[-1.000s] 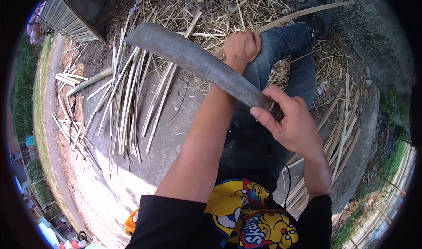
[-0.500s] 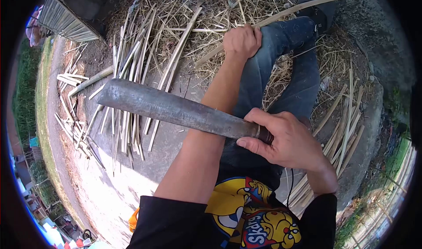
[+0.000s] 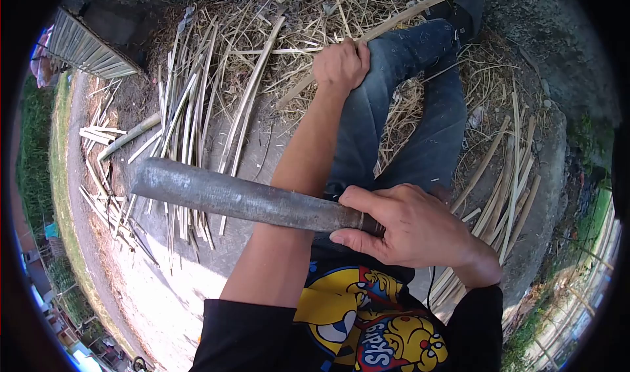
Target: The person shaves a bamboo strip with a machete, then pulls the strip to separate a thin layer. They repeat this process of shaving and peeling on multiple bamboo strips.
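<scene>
My right hand (image 3: 413, 224) is wrapped round the handle of a machete (image 3: 236, 195). Its broad, worn grey blade points left across the view, above my left forearm. Further out, my left hand (image 3: 341, 66) is closed on a long, slightly curved bamboo strip (image 3: 433, 5) beside my knee. The strip runs over my jeans-clad leg (image 3: 400, 53) towards the upper right, and its other end shows just below the left hand. My left fingertips are partly hidden. Blade and strip are apart.
Many split bamboo strips (image 3: 187, 109) lie in a pile on the left ground, with a thicker bamboo pole (image 3: 131, 137) among them. More strips (image 3: 505, 188) lie to the right. Shavings (image 3: 315, 27) litter the ground ahead. A slatted bamboo panel (image 3: 88, 45) stands upper left.
My right hand and the machete have moved lower and to the left in view. My left hand and the bamboo strip have shifted slightly left, along with the whole scene. Both grips are unchanged.
</scene>
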The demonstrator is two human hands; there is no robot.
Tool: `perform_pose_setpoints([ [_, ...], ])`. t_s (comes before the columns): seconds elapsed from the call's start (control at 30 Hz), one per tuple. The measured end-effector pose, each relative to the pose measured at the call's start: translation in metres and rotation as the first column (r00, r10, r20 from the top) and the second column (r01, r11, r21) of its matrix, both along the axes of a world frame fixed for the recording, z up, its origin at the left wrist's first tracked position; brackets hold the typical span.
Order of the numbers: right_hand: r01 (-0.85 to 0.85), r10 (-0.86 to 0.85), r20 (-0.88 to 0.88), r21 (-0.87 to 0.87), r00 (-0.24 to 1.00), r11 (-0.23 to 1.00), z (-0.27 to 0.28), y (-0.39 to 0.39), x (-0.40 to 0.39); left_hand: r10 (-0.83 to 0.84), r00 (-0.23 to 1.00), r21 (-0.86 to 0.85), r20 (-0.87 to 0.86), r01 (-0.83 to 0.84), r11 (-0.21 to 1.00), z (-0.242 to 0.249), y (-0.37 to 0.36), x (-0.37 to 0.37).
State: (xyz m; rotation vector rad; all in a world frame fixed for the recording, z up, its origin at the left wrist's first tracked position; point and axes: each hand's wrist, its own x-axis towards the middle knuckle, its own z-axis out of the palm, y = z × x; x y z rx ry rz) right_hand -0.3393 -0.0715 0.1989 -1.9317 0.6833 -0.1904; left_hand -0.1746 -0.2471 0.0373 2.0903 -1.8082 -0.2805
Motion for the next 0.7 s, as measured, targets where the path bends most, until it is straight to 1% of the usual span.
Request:
perform_pose_setpoints([
  [0.03,-0.058,0.054,0.037,0.105,0.998,0.993,0.004,0.000,-0.001,0.014,1.000,0.018,0.027,-0.015,1.000,0.001,0.000,-0.001],
  [0.07,-0.038,0.029,0.089,0.104,0.996,0.994,0.003,0.001,-0.003,-0.008,1.000,0.007,0.017,0.008,1.000,0.003,0.001,-0.003],
  [0.1,-0.019,0.012,0.079,0.087,0.997,0.996,0.003,0.000,-0.007,-0.001,1.000,0.001,0.001,0.001,1.000,0.004,0.003,-0.004],
  [0.17,0.099,-0.119,0.109,0.169,0.987,0.981,0.003,-0.002,-0.015,-0.005,1.000,-0.016,-0.027,0.004,1.000,0.007,0.008,0.001],
  [0.2,0.177,-0.195,0.170,0.113,0.966,0.978,-0.003,-0.002,-0.020,-0.023,0.999,-0.021,-0.039,0.022,1.000,0.009,0.014,0.005],
  [0.23,0.198,-0.214,0.171,0.106,0.962,0.975,-0.009,-0.003,-0.026,-0.015,0.998,-0.008,-0.066,0.014,1.000,0.013,0.023,0.008],
  [0.3,0.401,-0.388,0.229,-0.011,0.893,0.916,-0.020,-0.002,-0.036,-0.022,0.995,0.010,-0.092,0.023,1.000,0.022,0.045,0.014],
  [0.33,0.461,-0.456,0.199,0.018,0.868,0.887,-0.024,-0.002,-0.040,-0.048,0.984,0.047,-0.171,0.057,0.997,0.031,0.057,0.017],
  [0.37,0.469,-0.463,0.196,0.019,0.864,0.883,-0.031,-0.002,-0.045,-0.067,0.966,0.081,-0.251,0.090,0.993,0.035,0.069,0.022],
  [0.4,0.533,-0.525,0.183,0.011,0.831,0.846,-0.040,-0.002,-0.050,-0.073,0.965,0.082,-0.254,0.096,0.992,0.027,0.079,0.031],
  [0.43,0.593,-0.585,0.170,0.001,0.793,0.805,-0.045,-0.003,-0.053,-0.132,0.946,0.050,-0.297,0.154,0.987,0.012,0.089,0.041],
  [0.47,0.627,-0.614,0.193,-0.009,0.765,0.779,-0.046,-0.004,-0.054,-0.191,0.921,0.016,-0.339,0.208,0.978,0.002,0.098,0.048],
  [0.5,0.632,-0.620,0.187,-0.005,0.762,0.775,-0.049,-0.004,-0.056,-0.193,0.919,0.022,-0.343,0.214,0.977,0.009,0.107,0.050],
  [0.57,0.667,-0.656,0.166,-0.015,0.736,0.745,-0.060,-0.006,-0.060,-0.072,0.870,0.277,-0.488,0.232,0.932,0.029,0.125,0.054],
  [0.6,0.666,-0.661,0.120,-0.002,0.741,0.746,-0.059,-0.007,-0.060,-0.077,0.870,0.291,-0.487,0.245,0.925,0.027,0.133,0.058],
  [0.63,0.667,-0.662,0.116,0.005,0.740,0.745,-0.065,-0.008,-0.060,-0.075,0.871,0.298,-0.486,0.246,0.922,0.024,0.141,0.063],
  [0.7,0.627,-0.611,0.153,-0.084,0.776,0.775,-0.086,-0.011,-0.058,-0.070,0.849,0.361,-0.524,0.296,0.884,0.018,0.153,0.072],
])
